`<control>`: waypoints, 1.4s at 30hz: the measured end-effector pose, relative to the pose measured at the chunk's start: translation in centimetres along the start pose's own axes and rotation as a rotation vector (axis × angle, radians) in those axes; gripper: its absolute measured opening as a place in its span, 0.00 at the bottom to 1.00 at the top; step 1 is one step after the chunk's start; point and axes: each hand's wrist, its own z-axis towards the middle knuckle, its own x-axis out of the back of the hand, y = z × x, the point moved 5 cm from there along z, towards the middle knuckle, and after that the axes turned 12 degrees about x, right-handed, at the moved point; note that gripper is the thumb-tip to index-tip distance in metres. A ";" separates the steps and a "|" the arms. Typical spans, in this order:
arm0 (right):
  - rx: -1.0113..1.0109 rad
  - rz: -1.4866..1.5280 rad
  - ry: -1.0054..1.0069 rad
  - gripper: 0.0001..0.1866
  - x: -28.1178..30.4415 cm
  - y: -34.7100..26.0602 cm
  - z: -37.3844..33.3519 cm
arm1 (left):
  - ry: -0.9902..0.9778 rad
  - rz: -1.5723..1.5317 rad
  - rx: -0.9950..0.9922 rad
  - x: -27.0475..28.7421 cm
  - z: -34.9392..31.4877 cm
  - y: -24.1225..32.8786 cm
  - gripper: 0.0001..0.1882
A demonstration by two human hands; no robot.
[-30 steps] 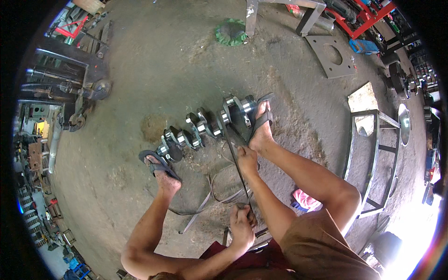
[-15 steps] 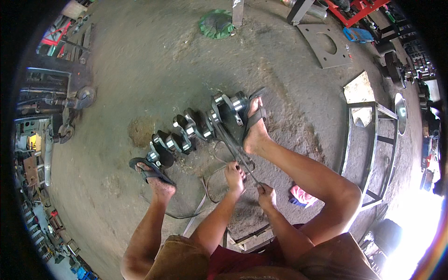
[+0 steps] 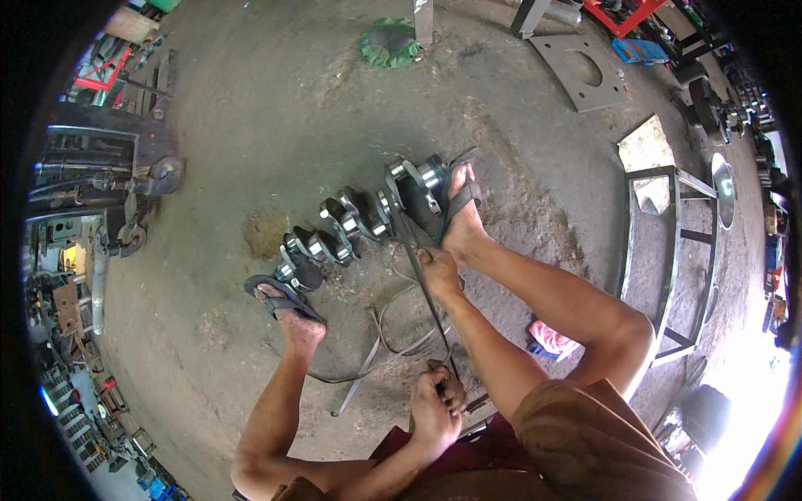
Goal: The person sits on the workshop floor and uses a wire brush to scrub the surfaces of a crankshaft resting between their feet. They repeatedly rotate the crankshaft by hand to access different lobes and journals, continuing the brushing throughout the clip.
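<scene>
A steel crankshaft [image 3: 342, 224] with shiny journals lies slantwise on the floor between my two sandalled feet. A long dark strap [image 3: 427, 288] runs from one of its journals toward me; how it passes round the journal is partly hidden. Close to the crankshaft, my right hand [image 3: 439, 272] is closed on one part of the strap. My left hand [image 3: 438, 406] is closed on the strap nearer my body, just in front of my lap. A loose length of strap [image 3: 361, 377] trails in loops over the floor left of my hands.
A pink cloth [image 3: 551, 340] lies beside my right leg. On the right stands a metal frame [image 3: 671, 267], with a flat plate with a round hole [image 3: 578, 73] farther off. Heavy machinery [image 3: 113, 171] stands at left. A green-rimmed round object [image 3: 390, 43] lies at the far side.
My left hand has drawn back toward my body, while my right hand has moved forward, close to the crankshaft. The strap has slid with them. The crankshaft stays between my feet.
</scene>
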 end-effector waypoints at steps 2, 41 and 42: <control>0.040 -0.107 0.054 0.15 1.7 -0.3 -0.9 | 0.154 0.169 -0.138 3.5 3.9 -0.8 0.07; -0.076 0.014 0.021 0.11 6.1 1.7 -10.6 | 0.231 0.777 -0.729 6.5 18.2 4.0 0.07; -0.138 -0.027 0.013 0.11 6.3 2.4 -11.4 | 0.161 0.647 -0.614 6.7 19.8 4.2 0.07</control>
